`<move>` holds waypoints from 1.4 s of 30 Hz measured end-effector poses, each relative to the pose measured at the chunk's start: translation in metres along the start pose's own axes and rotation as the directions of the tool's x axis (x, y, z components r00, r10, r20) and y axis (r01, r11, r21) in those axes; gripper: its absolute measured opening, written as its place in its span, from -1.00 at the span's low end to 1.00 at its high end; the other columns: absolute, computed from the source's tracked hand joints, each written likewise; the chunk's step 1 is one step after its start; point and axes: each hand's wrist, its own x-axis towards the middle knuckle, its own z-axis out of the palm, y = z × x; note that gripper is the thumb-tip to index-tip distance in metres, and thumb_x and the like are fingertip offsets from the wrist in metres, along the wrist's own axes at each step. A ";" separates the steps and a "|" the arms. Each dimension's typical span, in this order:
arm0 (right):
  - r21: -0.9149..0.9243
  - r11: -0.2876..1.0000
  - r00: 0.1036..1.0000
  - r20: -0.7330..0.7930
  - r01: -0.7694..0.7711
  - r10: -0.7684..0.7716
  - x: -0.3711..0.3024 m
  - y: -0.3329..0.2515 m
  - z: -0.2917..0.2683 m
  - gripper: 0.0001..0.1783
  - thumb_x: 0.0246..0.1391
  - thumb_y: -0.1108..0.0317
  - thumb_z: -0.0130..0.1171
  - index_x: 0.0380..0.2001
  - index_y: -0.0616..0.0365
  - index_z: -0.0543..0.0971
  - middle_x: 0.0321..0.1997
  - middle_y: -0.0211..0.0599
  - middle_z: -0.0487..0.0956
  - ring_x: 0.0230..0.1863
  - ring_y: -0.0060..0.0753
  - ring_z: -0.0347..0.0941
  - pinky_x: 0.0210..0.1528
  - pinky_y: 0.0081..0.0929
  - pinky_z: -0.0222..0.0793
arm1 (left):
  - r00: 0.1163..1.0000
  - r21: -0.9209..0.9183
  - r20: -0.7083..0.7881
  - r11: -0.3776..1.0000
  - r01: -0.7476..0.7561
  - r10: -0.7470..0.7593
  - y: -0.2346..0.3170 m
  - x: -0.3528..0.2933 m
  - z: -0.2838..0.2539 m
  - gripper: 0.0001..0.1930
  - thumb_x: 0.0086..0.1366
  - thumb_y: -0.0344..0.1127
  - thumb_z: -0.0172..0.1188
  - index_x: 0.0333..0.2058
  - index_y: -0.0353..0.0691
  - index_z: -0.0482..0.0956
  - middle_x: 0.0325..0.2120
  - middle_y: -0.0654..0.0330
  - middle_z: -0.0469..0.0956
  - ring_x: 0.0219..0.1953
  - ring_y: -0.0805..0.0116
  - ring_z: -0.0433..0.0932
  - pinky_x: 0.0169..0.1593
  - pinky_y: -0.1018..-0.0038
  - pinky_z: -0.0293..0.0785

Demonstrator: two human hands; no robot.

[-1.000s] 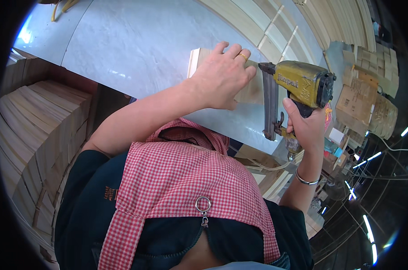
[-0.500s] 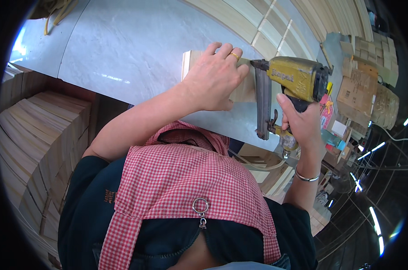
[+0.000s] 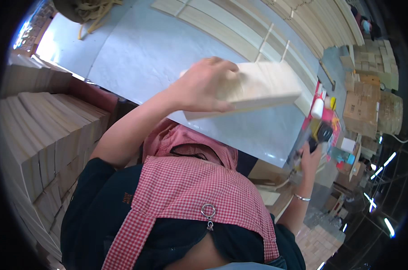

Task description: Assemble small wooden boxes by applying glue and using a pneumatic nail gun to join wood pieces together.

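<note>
My left hand (image 3: 208,85) is closed around one end of a pale wooden box-like piece (image 3: 273,83), thumb along the near side and fingers over the top. The piece is tilted and smeared by motion, so I cannot tell whether it is hollow. At the right, past the table's end, my right hand (image 3: 309,159) grips the dark handle of a yellow and black pneumatic nail gun (image 3: 322,132). The gun is partly blurred and sits low beside the table's corner.
Long wooden boards (image 3: 226,29) lie across the far side of the grey table (image 3: 136,58). Tall stacks of wooden boards (image 3: 46,121) stand at the left. Cardboard boxes (image 3: 361,108), a white bottle (image 3: 318,108) and a tape roll (image 3: 333,103) are at the right.
The nail gun has moved away from the wooden piece, down and right with my right hand. My left hand has lifted and turned the piece, showing its long side.
</note>
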 end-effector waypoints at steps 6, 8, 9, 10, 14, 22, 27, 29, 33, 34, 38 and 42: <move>-0.543 0.839 0.982 -0.137 0.035 -0.129 0.004 0.178 0.000 -0.37 0.16 0.33 0.22 0.27 0.29 0.36 0.01 0.22 0.59 -0.05 0.24 0.57 0.01 -0.06 0.48 | 0.709 -0.898 0.105 0.240 0.369 -0.697 -0.035 -0.089 -0.073 -0.50 0.37 -0.10 0.23 0.19 -0.24 0.49 0.01 -0.02 0.59 -0.15 0.33 0.62 -0.15 0.50 0.57; -0.549 0.836 0.996 -0.087 -0.024 -0.029 -0.003 0.176 -0.007 -0.39 0.18 0.32 0.21 0.27 0.27 0.37 0.07 0.29 0.56 0.00 0.26 0.57 0.01 -0.01 0.47 | 0.620 -0.790 -0.196 0.497 0.359 -0.760 -0.044 -0.115 -0.080 -0.50 0.38 -0.15 0.22 0.21 -0.24 0.46 0.07 0.00 0.55 -0.03 0.27 0.57 0.01 0.43 0.48; -0.600 0.790 0.988 -0.144 -0.126 0.048 -0.003 0.183 -0.009 -0.37 0.19 0.28 0.22 0.28 0.28 0.36 0.06 0.25 0.57 -0.01 0.23 0.57 0.01 -0.05 0.47 | 0.564 -0.704 -0.342 0.603 0.375 -0.751 -0.046 -0.128 -0.082 -0.50 0.38 -0.17 0.21 0.23 -0.25 0.45 0.11 0.01 0.53 0.03 0.24 0.55 0.09 0.39 0.44; -0.644 0.730 0.970 -0.211 -0.231 0.121 0.001 0.185 -0.008 -0.36 0.20 0.25 0.22 0.29 0.29 0.35 0.05 0.20 0.59 -0.02 0.21 0.57 0.02 -0.08 0.48 | 0.509 -0.605 -0.478 0.688 0.401 -0.716 -0.050 -0.139 -0.082 -0.50 0.39 -0.20 0.21 0.24 -0.25 0.43 0.14 0.01 0.51 0.09 0.21 0.52 0.17 0.35 0.40; -0.606 0.741 0.941 -0.320 -0.291 0.109 0.022 0.171 0.003 -0.41 0.20 0.25 0.21 0.24 0.32 0.41 0.05 0.22 0.58 0.00 0.24 0.55 0.03 -0.08 0.48 | 0.657 0.157 -0.727 0.882 0.444 -0.201 -0.028 -0.153 -0.053 -0.50 0.30 -0.23 0.27 0.18 -0.23 0.46 0.08 0.05 0.57 0.13 0.08 0.52 0.19 0.24 0.39; -0.406 0.860 0.780 -0.411 0.309 -0.473 0.098 0.109 0.086 -0.46 0.19 0.25 0.24 0.15 0.37 0.47 0.04 0.21 0.55 0.01 0.24 0.52 0.07 -0.11 0.47 | 0.818 0.657 -0.390 0.495 0.569 -0.423 0.014 -0.138 -0.008 -0.80 0.22 -0.33 0.26 -0.17 -0.10 0.54 -0.18 0.18 0.63 -0.09 0.19 0.60 0.28 0.20 0.33; -0.172 0.740 0.625 -0.433 0.650 -0.650 0.101 0.043 0.155 -0.48 0.18 0.27 0.22 0.12 0.39 0.46 0.05 0.22 0.49 -0.04 0.23 0.50 0.07 -0.13 0.47 | 0.802 0.641 -0.587 0.542 0.544 -0.110 0.046 -0.154 -0.035 -0.80 0.16 -0.38 0.22 -0.21 -0.07 0.56 -0.31 0.22 0.63 -0.16 0.26 0.58 0.05 0.25 0.37; 0.056 0.674 0.630 -0.422 0.736 -0.652 0.086 -0.001 0.176 -0.50 0.09 0.36 0.25 0.09 0.37 0.48 0.04 0.24 0.43 0.01 0.23 0.42 0.14 -0.08 0.41 | 0.713 0.653 -0.693 0.518 0.553 0.111 0.094 -0.179 -0.052 -0.81 0.16 -0.41 0.20 -0.22 -0.07 0.55 -0.31 0.21 0.59 -0.15 0.25 0.55 0.05 0.24 0.36; 0.292 0.570 0.640 -0.346 0.768 -0.686 0.086 -0.036 0.215 -0.44 0.07 0.38 0.26 0.15 0.32 0.44 0.16 0.28 0.39 0.11 0.22 0.40 0.27 -0.06 0.30 | 0.430 0.630 -0.738 0.306 0.714 0.520 0.175 -0.241 -0.097 -0.73 0.09 -0.46 0.19 -0.18 -0.08 0.56 -0.31 0.22 0.52 -0.13 0.18 0.47 0.07 0.17 0.29; 0.338 0.555 0.648 -0.317 0.760 -0.693 0.090 -0.037 0.226 -0.41 0.09 0.37 0.26 0.19 0.30 0.41 0.22 0.30 0.38 0.15 0.22 0.41 0.32 -0.06 0.26 | 0.391 0.594 -0.704 0.189 0.782 0.593 0.189 -0.265 -0.110 -0.70 0.05 -0.46 0.21 -0.18 -0.08 0.57 -0.30 0.22 0.53 -0.12 0.17 0.46 0.07 0.18 0.28; 0.446 0.507 0.645 -0.241 0.737 -0.725 0.119 -0.047 0.281 -0.40 0.09 0.39 0.25 0.20 0.34 0.39 0.19 0.31 0.39 0.06 0.24 0.46 0.25 -0.05 0.34 | 0.283 0.236 -0.624 -0.169 0.957 0.729 0.256 -0.390 -0.142 -0.59 -0.06 -0.52 0.21 -0.14 -0.12 0.55 -0.16 0.15 0.52 -0.03 0.09 0.42 0.06 0.26 0.33; 0.489 0.484 0.633 -0.200 0.726 -0.748 0.132 -0.062 0.328 -0.42 0.07 0.42 0.23 0.16 0.40 0.39 0.07 0.29 0.42 -0.09 0.26 0.52 0.08 -0.06 0.48 | 0.256 -0.119 -0.631 -0.418 0.901 0.733 0.312 -0.558 -0.150 -0.60 -0.07 -0.48 0.21 -0.15 -0.16 0.52 -0.10 0.11 0.50 0.05 -0.01 0.41 0.18 0.15 0.32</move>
